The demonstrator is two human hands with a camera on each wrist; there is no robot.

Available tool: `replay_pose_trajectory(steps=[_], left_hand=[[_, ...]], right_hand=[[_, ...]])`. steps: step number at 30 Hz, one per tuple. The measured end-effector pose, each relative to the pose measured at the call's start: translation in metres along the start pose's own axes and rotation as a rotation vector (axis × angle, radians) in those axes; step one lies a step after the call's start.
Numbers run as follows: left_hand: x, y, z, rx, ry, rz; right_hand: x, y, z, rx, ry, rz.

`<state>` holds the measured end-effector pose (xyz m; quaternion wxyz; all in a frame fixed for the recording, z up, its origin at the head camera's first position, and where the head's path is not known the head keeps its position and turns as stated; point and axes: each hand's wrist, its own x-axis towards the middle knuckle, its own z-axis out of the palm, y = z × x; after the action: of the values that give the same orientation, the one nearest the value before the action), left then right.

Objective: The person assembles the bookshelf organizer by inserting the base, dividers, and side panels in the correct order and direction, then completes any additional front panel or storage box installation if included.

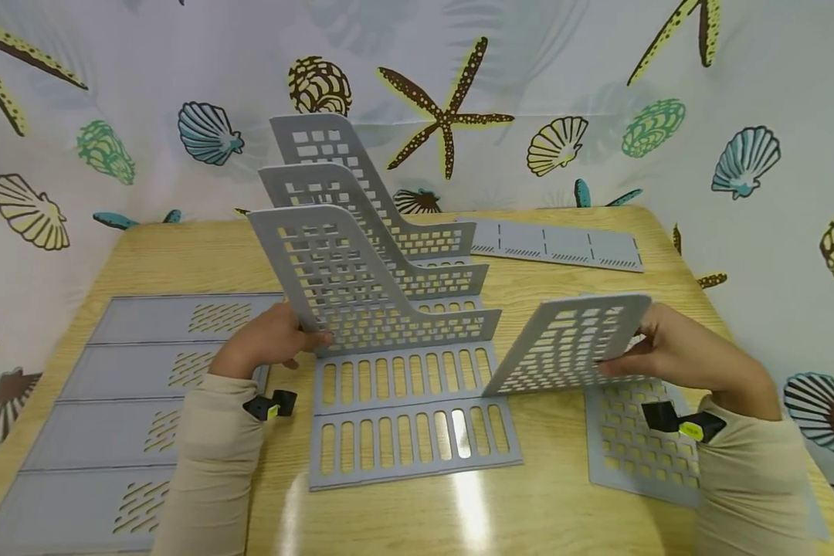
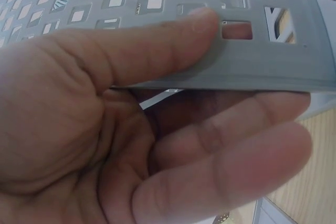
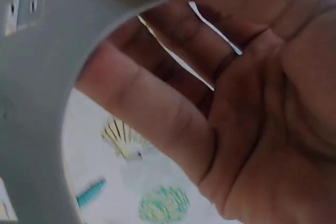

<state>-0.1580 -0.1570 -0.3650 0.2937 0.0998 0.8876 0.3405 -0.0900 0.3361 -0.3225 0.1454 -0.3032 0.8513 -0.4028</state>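
Three grey perforated dividers stand upright in a row on a grey slotted base (image 1: 403, 406). My left hand (image 1: 267, 341) grips the lower left edge of the nearest divider (image 1: 364, 266). In the left wrist view, the thumb presses its perforated face, with fingers below and behind the edge. My right hand (image 1: 688, 351) pinches a loose perforated divider (image 1: 577, 347) by its right side, tilted over the table right of the base. Its lower left corner overlaps the base's right edge in the head view. In the right wrist view, the fingers curl around the divider's curved edge (image 3: 39, 93).
Several flat grey panels (image 1: 111, 378) with slanted slots lie at the left. Another perforated panel (image 1: 608, 471) lies flat beneath my right arm. A long grey panel (image 1: 563, 243) lies at the back right. A shell-patterned cloth (image 1: 514, 77) hangs behind the wooden table (image 1: 181, 255).
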Motion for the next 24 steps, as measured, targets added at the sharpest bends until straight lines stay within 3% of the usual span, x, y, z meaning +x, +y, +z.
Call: replay_pose_trajectory(steps=[6, 8, 10, 13, 15, 19, 24], left_hand=[[-0.004, -0.003, -0.001, 0.003, 0.012, 0.015], [-0.003, -0.005, -0.001, 0.030, 0.014, 0.032], [-0.002, -0.007, -0.001, 0.085, 0.021, 0.072], [-0.001, -0.012, 0.000, 0.168, 0.040, 0.134], [0.000, -0.014, 0.000, 0.196, 0.042, 0.152], [0.001, -0.011, -0.001, 0.176, 0.023, 0.098], [0.000, -0.010, -0.002, 0.141, 0.029, 0.008]], right_hand=[[0.020, -0.010, 0.016, 0.026, -0.012, -0.076], [0.022, -0.009, 0.018, -0.005, -0.032, -0.062], [0.017, -0.007, 0.014, -0.125, -0.024, 0.010], [0.007, 0.002, 0.004, -0.306, -0.033, 0.183], [0.002, 0.008, 0.000, -0.352, -0.044, 0.289], [0.004, 0.012, -0.001, -0.312, -0.074, 0.357], [0.007, 0.002, 0.009, -0.368, -0.084, 0.350]])
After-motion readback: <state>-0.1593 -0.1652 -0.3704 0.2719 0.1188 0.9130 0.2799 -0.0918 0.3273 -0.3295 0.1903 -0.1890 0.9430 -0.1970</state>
